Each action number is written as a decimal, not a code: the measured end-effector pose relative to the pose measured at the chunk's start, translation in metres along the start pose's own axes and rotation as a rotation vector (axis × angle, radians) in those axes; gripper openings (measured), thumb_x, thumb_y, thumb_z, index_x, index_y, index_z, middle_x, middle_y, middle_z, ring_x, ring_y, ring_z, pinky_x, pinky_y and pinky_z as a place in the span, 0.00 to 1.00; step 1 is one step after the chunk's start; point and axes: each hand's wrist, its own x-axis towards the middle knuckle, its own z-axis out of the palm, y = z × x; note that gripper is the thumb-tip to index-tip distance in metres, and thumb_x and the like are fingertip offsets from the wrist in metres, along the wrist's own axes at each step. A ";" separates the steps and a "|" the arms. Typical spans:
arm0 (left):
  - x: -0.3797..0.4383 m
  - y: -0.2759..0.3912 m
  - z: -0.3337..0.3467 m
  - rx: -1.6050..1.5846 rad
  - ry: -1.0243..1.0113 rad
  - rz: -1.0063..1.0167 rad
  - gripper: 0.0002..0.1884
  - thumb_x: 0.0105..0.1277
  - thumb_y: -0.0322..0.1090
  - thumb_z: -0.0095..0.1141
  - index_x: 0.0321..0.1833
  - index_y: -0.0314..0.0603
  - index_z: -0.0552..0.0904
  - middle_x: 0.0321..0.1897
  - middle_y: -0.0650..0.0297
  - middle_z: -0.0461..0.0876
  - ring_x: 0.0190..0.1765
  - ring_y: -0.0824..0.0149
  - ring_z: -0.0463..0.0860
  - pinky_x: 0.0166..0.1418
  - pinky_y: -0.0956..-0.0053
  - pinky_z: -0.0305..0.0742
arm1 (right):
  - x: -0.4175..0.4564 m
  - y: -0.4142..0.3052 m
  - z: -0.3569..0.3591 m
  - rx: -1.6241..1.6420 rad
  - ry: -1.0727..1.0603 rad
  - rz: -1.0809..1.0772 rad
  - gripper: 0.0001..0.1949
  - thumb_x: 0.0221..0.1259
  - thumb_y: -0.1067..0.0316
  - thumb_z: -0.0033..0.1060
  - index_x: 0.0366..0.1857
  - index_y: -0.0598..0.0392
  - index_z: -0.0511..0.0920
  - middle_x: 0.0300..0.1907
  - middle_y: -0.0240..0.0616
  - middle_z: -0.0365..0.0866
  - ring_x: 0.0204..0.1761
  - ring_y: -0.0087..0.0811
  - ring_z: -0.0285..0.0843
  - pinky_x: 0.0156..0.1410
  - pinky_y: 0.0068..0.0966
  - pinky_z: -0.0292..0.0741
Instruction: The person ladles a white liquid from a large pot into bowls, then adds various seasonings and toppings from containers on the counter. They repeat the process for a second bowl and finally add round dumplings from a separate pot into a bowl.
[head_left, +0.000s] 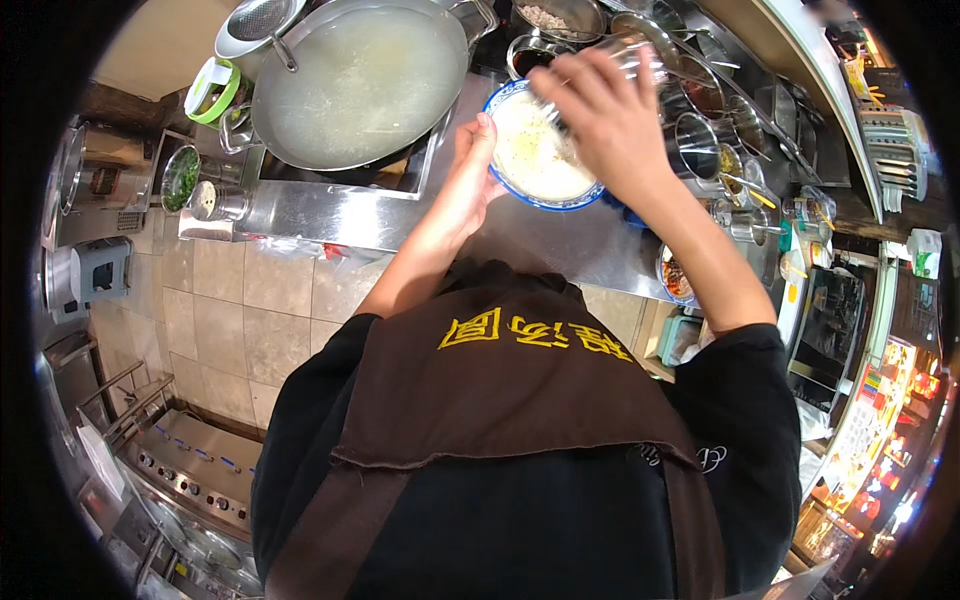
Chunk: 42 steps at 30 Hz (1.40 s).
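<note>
A blue-and-white patterned bowl (536, 154) holds a pale, creamy food with greenish specks on it. My left hand (474, 161) grips the bowl's left rim, thumb on the edge. Over the bowl's right side is my right hand (611, 112), blurred, with its fingers around a shiny metal-and-clear container (634, 56) that looks like a shaker; its far side is hidden by the fingers. Just beyond the bowl stands a metal pot of dark liquid (531, 58). The bowl's right part is partly covered by my right hand.
A large pan of cloudy liquid (360, 82) sits on the stove at the upper left. Several metal containers (694, 139) with spoons crowd the right. A bowl with red sauce (675, 277) stands at the counter's near edge. Chopped greens (180, 178) and a metal shaker (217, 202) are at the left.
</note>
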 end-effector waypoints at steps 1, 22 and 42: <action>0.000 0.000 0.000 -0.001 0.008 -0.005 0.29 0.67 0.62 0.38 0.57 0.43 0.57 0.54 0.53 0.67 0.56 0.62 0.74 0.55 0.62 0.74 | -0.001 -0.004 0.000 0.013 -0.008 -0.073 0.22 0.43 0.71 0.58 0.48 0.38 0.75 0.49 0.24 0.72 0.56 0.32 0.65 0.69 0.53 0.46; 0.004 -0.005 -0.010 0.005 0.026 0.020 0.29 0.65 0.63 0.41 0.51 0.42 0.59 0.49 0.54 0.70 0.52 0.64 0.75 0.54 0.63 0.74 | -0.030 0.006 -0.024 -0.112 -0.054 0.093 0.24 0.45 0.72 0.57 0.51 0.38 0.75 0.50 0.26 0.73 0.56 0.31 0.66 0.71 0.52 0.41; -0.002 -0.006 -0.011 0.040 0.115 0.057 0.31 0.67 0.64 0.36 0.53 0.40 0.63 0.50 0.54 0.73 0.53 0.65 0.77 0.52 0.66 0.75 | -0.026 0.015 -0.008 -0.102 0.063 0.226 0.25 0.39 0.72 0.61 0.49 0.39 0.76 0.49 0.25 0.73 0.56 0.33 0.65 0.68 0.46 0.47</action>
